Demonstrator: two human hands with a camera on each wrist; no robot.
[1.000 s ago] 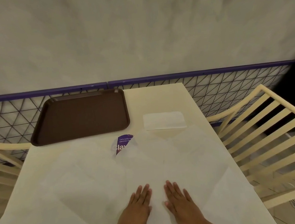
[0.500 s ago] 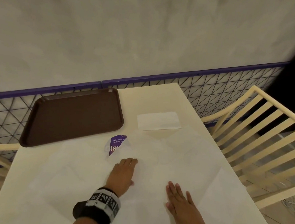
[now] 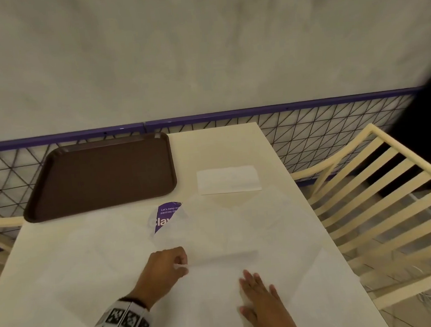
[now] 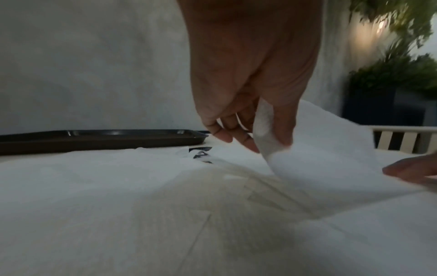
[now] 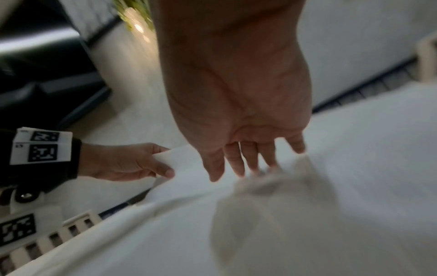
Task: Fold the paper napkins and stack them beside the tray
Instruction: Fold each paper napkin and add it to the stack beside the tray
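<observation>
Pinching a corner of a white napkin (image 3: 218, 270) between thumb and curled fingers, the left hand (image 3: 163, 268) lifts that edge off the table (image 3: 215, 142); the raised flap shows in the left wrist view (image 4: 319, 142) and as a pale strip in the right wrist view (image 5: 182, 158). The left hand sits near the table's middle, at about 7 o'clock from the purple sticker (image 3: 167, 217), which is partly covered by paper. Its wrist wears a black band with square printed markers (image 3: 124, 325).

At 4 o'clock from the left hand, the right hand (image 3: 262, 297) lies flat on the same napkin, fingers straight and spread, pointing toward 12 o'clock and holding nothing. In its own wrist view the fingertips (image 5: 236, 168) press the sheet.

More unfolded napkins (image 3: 92, 257) cover most of the near half of the table, overlapping one another; their edges are faint and I cannot tell how many there are.

One folded napkin (image 3: 227, 180) lies flat at 12 o'clock from the right hand, just right of the brown tray (image 3: 100, 173) and apart from it. The tray occupies the table's 10 o'clock corner, by the purple-topped mesh fence (image 3: 311, 134).

A cream slatted chair (image 3: 384, 200) stands at 3 o'clock of the table.
</observation>
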